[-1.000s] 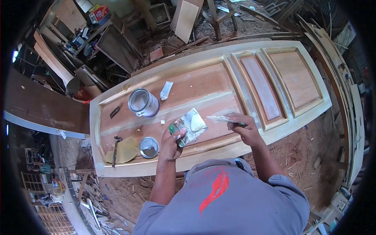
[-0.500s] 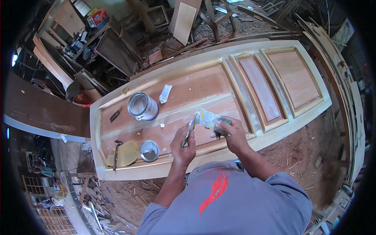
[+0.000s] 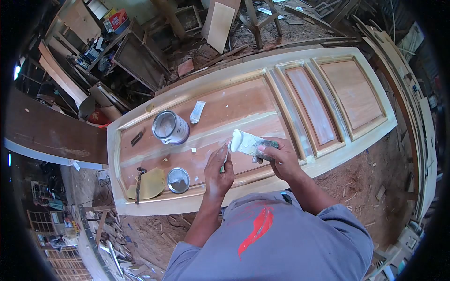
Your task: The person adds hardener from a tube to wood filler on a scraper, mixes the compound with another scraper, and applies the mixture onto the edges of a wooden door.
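My right hand (image 3: 283, 161) is closed round a putty knife (image 3: 248, 144) whose broad blade carries a thick layer of white putty. Its blade end meets a second putty knife (image 3: 228, 152), which my left hand (image 3: 219, 171) grips upright; only a thin edge of that one shows. Both hands are over the near side of a panelled wooden door (image 3: 234, 105) that lies flat. To their left on the door stand an open can (image 3: 171, 127) and a round lid (image 3: 178, 181) with grey residue. A white tube (image 3: 197, 112) lies beyond the can.
A hammer (image 3: 139, 185) rests across a yellowish sheet (image 3: 153, 184) at the door's near left corner. A small dark strip (image 3: 137, 138) lies left of the can. Long boards (image 3: 408, 107) line the right side; cluttered wooden furniture (image 3: 140, 63) stands at the back left.
The right putty knife's blade has turned and now shows a thick white putty layer along its end. The left putty knife has tilted and shows less of its blade.
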The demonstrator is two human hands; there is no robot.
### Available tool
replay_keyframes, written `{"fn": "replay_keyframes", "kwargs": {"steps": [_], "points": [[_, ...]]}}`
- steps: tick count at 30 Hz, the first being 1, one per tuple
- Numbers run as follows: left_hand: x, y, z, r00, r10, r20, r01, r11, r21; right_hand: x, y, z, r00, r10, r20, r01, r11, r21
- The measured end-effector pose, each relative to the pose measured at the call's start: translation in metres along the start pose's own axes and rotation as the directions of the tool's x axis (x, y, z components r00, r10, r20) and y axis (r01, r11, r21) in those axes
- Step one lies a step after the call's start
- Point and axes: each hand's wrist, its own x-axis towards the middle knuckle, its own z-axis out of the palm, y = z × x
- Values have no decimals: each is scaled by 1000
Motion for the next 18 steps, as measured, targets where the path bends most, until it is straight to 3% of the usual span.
{"fn": "replay_keyframes", "kwargs": {"steps": [2,4,6,7,9,12,16,18], "points": [[-4,6,1,965,-258,54,264,944,-199,-1,-11,0,996,-61,62,68,990,-120],[-3,13,-4,879,-452,154,475,791,-385,-1,-22,1,983,-142,118,173,933,-315],[2,19,-12,776,-563,285,614,570,-546,9,-29,-8,879,-342,334,477,669,-570],[2,19,-12,743,-584,327,622,422,-660,14,-31,-12,796,-392,461,604,477,-638],[3,20,-13,684,-598,417,574,88,-814,19,-29,-13,755,-417,506,642,316,-698],[12,22,-26,649,-572,502,559,-90,-824,22,-21,-19,737,-419,530,635,159,-756],[5,10,-27,638,-608,473,551,-68,-831,20,-14,-34,774,-417,476,548,65,-834],[3,9,-27,640,-640,426,541,-19,-841,17,-9,-38,800,-441,406,500,118,-858]]}}
